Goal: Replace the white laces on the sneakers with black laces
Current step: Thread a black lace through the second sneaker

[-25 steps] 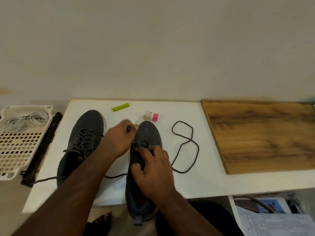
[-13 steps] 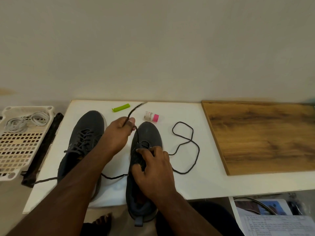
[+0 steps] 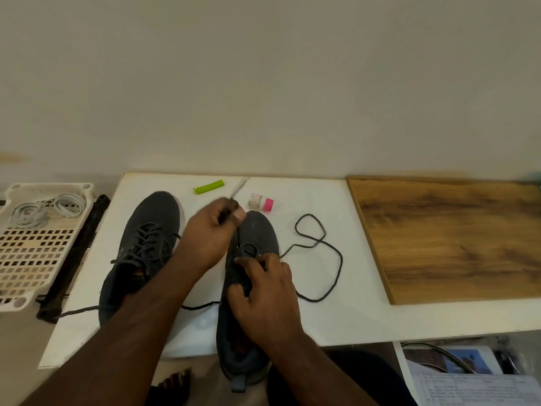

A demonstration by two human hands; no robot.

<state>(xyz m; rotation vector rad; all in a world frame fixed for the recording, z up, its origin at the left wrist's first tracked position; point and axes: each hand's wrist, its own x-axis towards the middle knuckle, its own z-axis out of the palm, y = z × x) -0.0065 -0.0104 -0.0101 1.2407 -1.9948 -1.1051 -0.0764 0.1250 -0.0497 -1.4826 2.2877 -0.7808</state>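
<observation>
Head view, and my left hand (image 3: 209, 235) has its fingers (image 3: 231, 213) pinched tight on one end of the black lace (image 3: 328, 250), drawing it up and away from the lowest eyelets of the right sneaker (image 3: 251, 276). My right hand (image 3: 265, 291) clamps that shoe at the tongue, fingertips curled into the throat to hold it down on the bench (image 3: 292, 320). From there the lace runs out to the right in a loose looping trail, and another stretch passes under my left forearm toward the left sneaker (image 3: 146, 250), which sits just beside it and already looks laced in black.

The risks, as I judge them: if I pull too far on this end, the other tail could slide right back through its eyelet, and the two ends come out uneven. That loose loop lying on the bench could cinch into a knot as the slack runs out. The small pink-capped bottle (image 3: 261, 202) and the green clip (image 3: 208, 187) sit near my moving hand, so a wide sweep could knock them. The white laces (image 3: 48, 208) lie in the tray (image 3: 29, 268), well apart.
</observation>
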